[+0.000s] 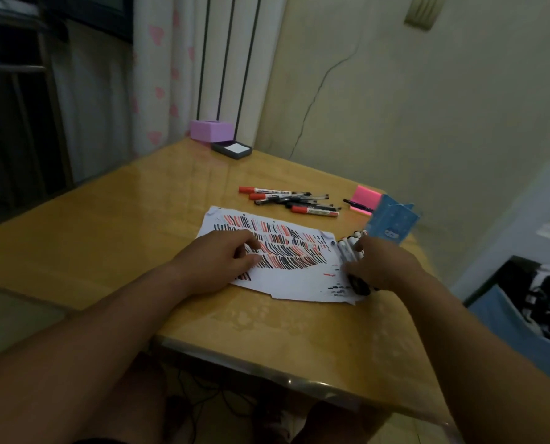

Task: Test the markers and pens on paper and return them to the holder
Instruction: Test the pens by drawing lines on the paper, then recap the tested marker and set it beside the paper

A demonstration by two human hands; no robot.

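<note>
A: Where do things stand right now?

B: The left hand (222, 257) lies on the paper (293, 283) with its fingers loosely bent. It holds nothing and just pins the sheet. The right hand (384, 267) is curled over a bundle of markers (349, 248) at the sheet's right edge, just beside the blue holder (392, 222). The two hands are well apart.

A: What could go wrong from here?

B: That's a lot of barrels for one grip (round and slick, I'd guess), so one could slide out and roll away. The holder stands near the right edge of the surface (107, 238). A whole fistful pushed in at a slant might tip it or shove it over. The left palm also rests on the strokes, so if any ink is wet it may smear.

A: And the counts?

B: One sheet and one holder. In the bundle I make out about four white barrels, but the hand hides the rest, so I can't give an exact number. The loose pile beyond the paper has three red-capped markers (313, 211) and several thin pens (299, 197), which are tangled and too blurred to count. One black pen (357, 204) lies across one pink pad (368, 193). I'd judge all of those have yet to go back in.
</note>
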